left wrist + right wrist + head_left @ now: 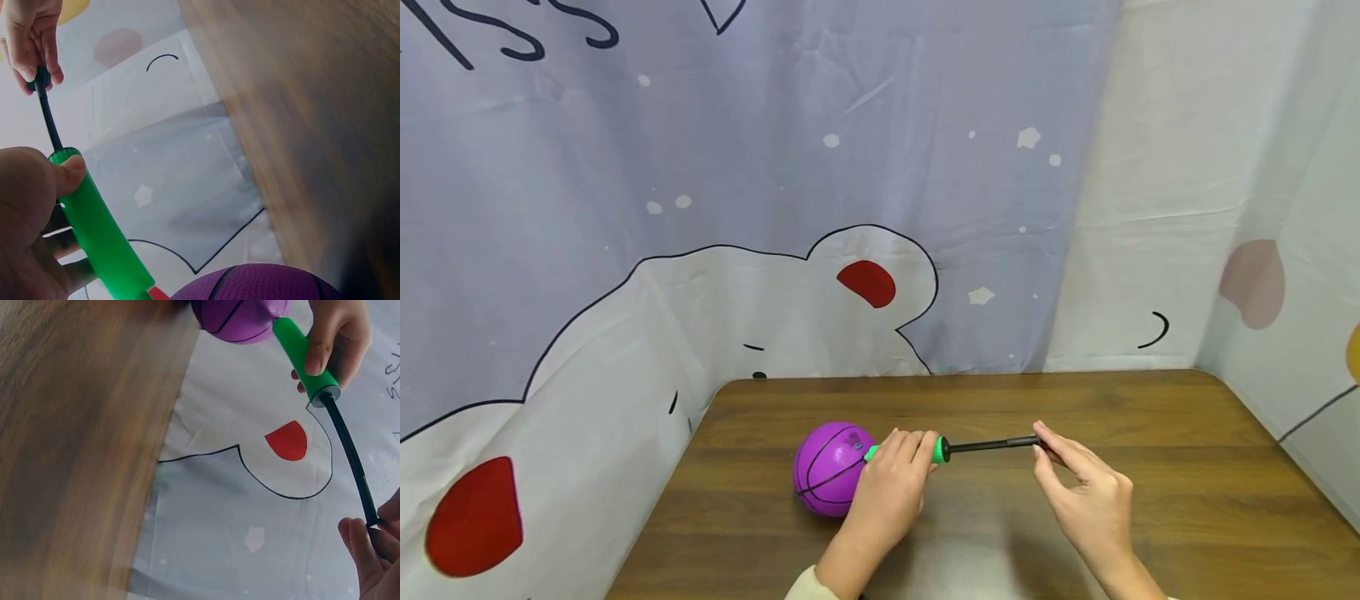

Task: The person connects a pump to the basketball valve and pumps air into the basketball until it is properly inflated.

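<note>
A green hand pump (pixel 103 234) with a black rod (pixel 992 445) lies level above the table, its rod drawn far out. My left hand (pixel 891 483) grips the green barrel, thumb on one side and fingers around the other. At the rod's far end, my right hand (pixel 1090 492) pinches the black handle (pixel 39 80) between thumb and fingers. A purple ball (pixel 831 468) with black basketball lines sits by my left hand. The barrel's front end meets the ball in the right wrist view; any needle between them is hidden.
Beneath the hands is a brown wood-grain table (pixel 760 550). Behind it hangs a printed cloth (pixel 970 208) with cartoon outlines and red patches, and more pale cloth (pixel 1292 350) stands along the right side.
</note>
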`<action>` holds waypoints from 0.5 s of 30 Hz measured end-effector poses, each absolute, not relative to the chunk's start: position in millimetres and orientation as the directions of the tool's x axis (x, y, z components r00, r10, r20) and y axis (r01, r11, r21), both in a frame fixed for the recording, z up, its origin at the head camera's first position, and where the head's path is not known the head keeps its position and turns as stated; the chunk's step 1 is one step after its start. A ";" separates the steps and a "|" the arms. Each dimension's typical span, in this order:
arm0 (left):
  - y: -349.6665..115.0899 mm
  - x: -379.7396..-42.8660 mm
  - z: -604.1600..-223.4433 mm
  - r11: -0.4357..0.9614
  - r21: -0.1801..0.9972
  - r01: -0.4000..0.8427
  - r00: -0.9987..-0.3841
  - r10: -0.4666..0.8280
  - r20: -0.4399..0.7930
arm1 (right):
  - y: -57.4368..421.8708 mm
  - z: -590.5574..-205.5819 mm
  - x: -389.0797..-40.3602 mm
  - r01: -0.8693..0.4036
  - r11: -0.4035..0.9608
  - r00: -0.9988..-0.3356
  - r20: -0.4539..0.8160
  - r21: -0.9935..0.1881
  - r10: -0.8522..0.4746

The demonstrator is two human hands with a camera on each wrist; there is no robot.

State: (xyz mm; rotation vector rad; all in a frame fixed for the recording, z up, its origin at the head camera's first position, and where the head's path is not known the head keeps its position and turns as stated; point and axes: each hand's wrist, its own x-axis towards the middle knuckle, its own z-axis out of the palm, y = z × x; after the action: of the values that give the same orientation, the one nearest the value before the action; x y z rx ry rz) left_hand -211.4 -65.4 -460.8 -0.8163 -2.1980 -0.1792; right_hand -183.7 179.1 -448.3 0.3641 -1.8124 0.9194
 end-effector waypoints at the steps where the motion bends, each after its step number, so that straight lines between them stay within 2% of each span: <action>1: -65.4 -211.6 -460.9 0.783 -0.129 0.608 -0.493 0.500 0.712 | 178.4 -448.5 -183.4 -0.619 0.662 -0.432 0.887 -0.424 0.163; 9: -62.0 -211.2 -460.4 0.771 -0.172 0.613 -0.450 0.519 0.727 | 153.3 -455.8 -184.4 -0.651 0.637 -0.445 0.887 -0.412 0.119; 15: -57.8 -209.0 -461.7 0.772 -0.191 0.606 -0.468 0.540 0.699 | 127.7 -468.1 -187.2 -0.698 0.578 -0.479 0.876 -0.422 0.060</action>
State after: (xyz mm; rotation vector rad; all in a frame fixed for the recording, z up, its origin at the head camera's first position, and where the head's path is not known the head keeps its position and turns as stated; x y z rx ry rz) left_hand -209.0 -57.8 -461.7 -0.8500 -2.1732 -0.1055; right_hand -187.2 127.7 -468.1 0.5178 -1.8600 1.0021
